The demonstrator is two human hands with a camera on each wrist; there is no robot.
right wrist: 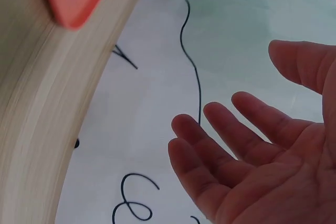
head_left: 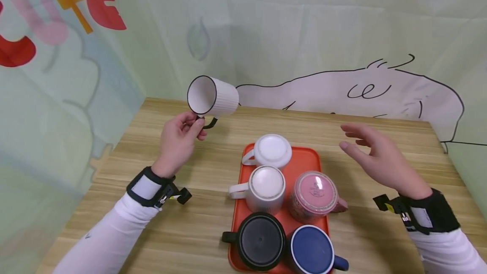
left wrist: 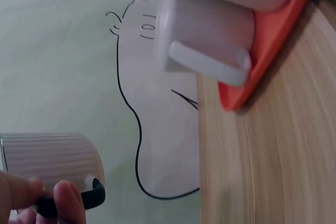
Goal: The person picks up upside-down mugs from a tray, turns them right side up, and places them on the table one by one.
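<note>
The head camera looks forward and down over the surface (head_left: pixel 201 240), wide enough for the left grip (head_left: pixel 176 141), right grip (head_left: pixel 384 162), orange tray (head_left: pixel 304 157) and printed backdrop (head_left: pixel 304 28). Each wrist camera looks closely past its own grip toward the backdrop, turned sideways: the surface fills the left one's right side, the right one's left. All three share part of the tray; head and left wrist share the ribbed white mug (head_left: pixel 227 98).

White ribbed mug (head_left: pixel 221 97), black handle (head_left: pixel 211 124), orange tray (head_left: pixel 306 159), pink mug (head_left: pixel 315 195), black mug (head_left: pixel 261 241), navy mug (head_left: pixel 312 249)
</note>
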